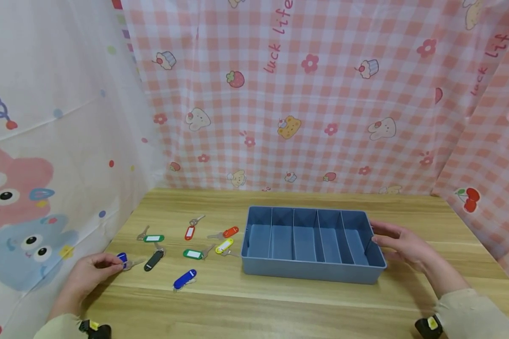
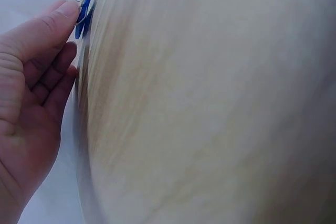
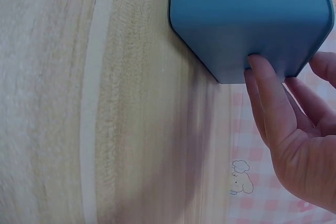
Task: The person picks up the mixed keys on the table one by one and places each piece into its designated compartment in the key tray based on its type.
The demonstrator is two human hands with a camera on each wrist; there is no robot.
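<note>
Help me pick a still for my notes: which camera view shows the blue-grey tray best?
The head view: it shows the whole blue-grey tray with its five compartments. The right wrist view catches only part of its outside, cropped at the top; the left wrist view shows none of it.

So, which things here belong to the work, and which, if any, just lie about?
Probably belonging:
blue-tagged key, pinched by left hand
five-compartment tray, touched by right hand
seven other tagged keys

Only surroundings:
pink checked cloth
white cartoon cloth
</note>
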